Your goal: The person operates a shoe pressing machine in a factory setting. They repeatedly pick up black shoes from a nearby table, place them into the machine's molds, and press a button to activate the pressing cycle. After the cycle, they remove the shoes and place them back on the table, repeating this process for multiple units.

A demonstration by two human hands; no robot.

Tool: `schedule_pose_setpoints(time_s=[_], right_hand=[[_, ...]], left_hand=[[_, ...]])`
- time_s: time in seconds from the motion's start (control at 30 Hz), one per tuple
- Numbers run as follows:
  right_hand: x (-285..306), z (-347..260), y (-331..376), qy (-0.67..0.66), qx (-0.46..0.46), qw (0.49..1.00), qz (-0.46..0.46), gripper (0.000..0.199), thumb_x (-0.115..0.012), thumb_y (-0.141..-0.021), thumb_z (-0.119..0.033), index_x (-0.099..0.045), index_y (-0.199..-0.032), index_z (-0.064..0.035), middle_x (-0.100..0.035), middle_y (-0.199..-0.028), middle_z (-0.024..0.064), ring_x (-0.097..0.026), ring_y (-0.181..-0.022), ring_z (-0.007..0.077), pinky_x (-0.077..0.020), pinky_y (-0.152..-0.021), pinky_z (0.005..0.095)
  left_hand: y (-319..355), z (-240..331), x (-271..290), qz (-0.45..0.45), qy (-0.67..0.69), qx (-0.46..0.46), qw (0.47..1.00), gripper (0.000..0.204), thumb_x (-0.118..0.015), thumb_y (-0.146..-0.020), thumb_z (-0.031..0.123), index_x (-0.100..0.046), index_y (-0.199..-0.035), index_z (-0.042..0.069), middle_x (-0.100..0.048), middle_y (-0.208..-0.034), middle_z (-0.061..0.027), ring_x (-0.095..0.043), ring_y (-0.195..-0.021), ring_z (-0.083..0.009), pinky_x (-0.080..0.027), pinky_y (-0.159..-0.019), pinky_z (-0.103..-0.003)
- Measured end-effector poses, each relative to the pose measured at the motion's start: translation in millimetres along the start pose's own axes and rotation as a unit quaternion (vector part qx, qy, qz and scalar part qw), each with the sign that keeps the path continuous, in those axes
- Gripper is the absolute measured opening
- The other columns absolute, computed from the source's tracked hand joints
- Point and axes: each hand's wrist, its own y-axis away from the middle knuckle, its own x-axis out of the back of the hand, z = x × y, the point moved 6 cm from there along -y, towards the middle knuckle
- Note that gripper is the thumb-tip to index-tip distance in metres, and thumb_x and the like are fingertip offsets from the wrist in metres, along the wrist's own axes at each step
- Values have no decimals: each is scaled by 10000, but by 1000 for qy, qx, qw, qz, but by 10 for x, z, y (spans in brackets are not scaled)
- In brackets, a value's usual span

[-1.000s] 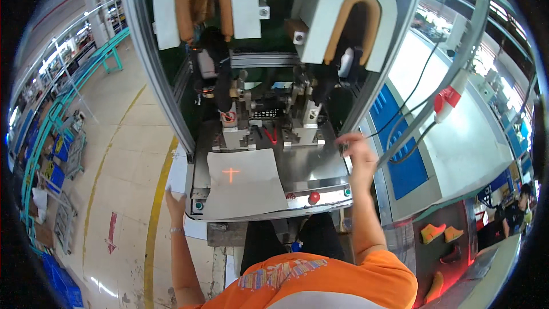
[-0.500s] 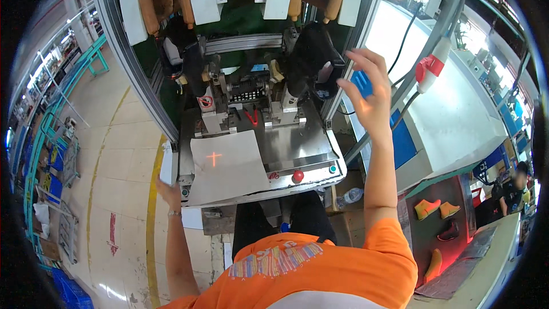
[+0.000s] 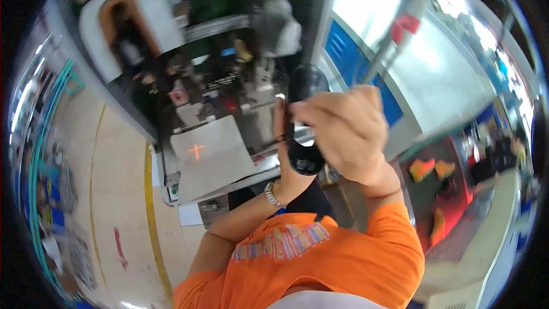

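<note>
Left hand (image 3: 286,163) holds the black shoe (image 3: 307,84) from its left side, fingers extended forward along it, forearm angled inward across the front of the orange shirt (image 3: 320,246). Right hand (image 3: 351,129) is curled, knuckles up, fingertips over the shoe; blur hides whether it grips. Shoe lies between both hands, long axis fore-and-aft, rounded end pointing forward past the right fingertips.
</note>
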Motion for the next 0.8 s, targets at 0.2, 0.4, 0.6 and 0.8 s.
schedule_pose_setpoints(time_s=[0.2,0.4,0.6,0.8], right_hand=[[407,505,1070,16,-360,925,-121,521,-623,-711,-394,-514,-1051,-14,-540,-926,146,-527,-854,314,-419,-735,354],[58,-210,3043,-467,-740,483,-22,386,-626,-777,-236,-476,-1066,-27,-537,-809,-3,-500,-705,64,-430,-580,218],[429,-168,3869,-301,-795,515,116,147,-583,-735,-28,-575,-879,-1,-595,-786,-1,-530,-692,64,-443,-618,225],[2080,1112,4788,114,-761,636,-52,176,-613,-658,-158,-575,-709,5,-581,-714,76,-524,-651,157,-422,-595,306]], left_hand=[[565,-541,-624,10,475,414,777,389,-531,-791,-5,-393,-1152,35,-457,-1124,-124,-502,-950,-220,-391,-873,-328],[1155,-667,-1306,-170,582,595,528,418,-489,-843,360,-460,-1115,43,-519,-1092,-85,-497,-1013,-210,-370,-910,-367],[2031,-794,-1519,-294,369,794,383,611,-497,-821,411,-266,-1266,62,-358,-1276,-152,-307,-1205,-303,-301,-901,-598],[1988,-1368,-1239,-279,404,762,423,334,-494,-846,210,-401,-1154,120,-395,-1260,-82,-357,-1177,-249,-308,-923,-548]])
